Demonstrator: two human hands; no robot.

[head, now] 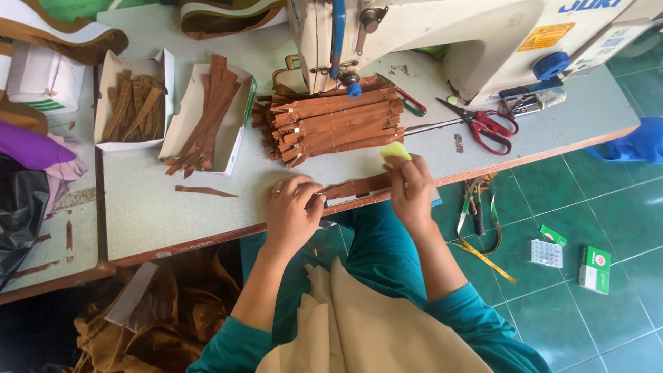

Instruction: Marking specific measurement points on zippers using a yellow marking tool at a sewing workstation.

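Observation:
A brown zipper (pixel 356 187) lies along the front edge of the pale sewing table (pixel 145 207). My left hand (pixel 291 207) presses down on its left end. My right hand (pixel 409 188) rests on its right end and pinches a small yellow-green piece of chalk (pixel 395 150) between thumb and fingers. Just behind the hands lies a pile of several brown zippers (pixel 331 124), in front of the sewing machine (pixel 428 34).
Red-handled scissors (pixel 483 124) lie right of the pile. Two white cardboard boxes (pixel 200 114) (pixel 131 103) hold more brown zippers at the left. A loose brown strip (pixel 204 190) lies near the boxes. A measuring tape (pixel 483 242) and small packets (pixel 594 268) are on the green tiled floor.

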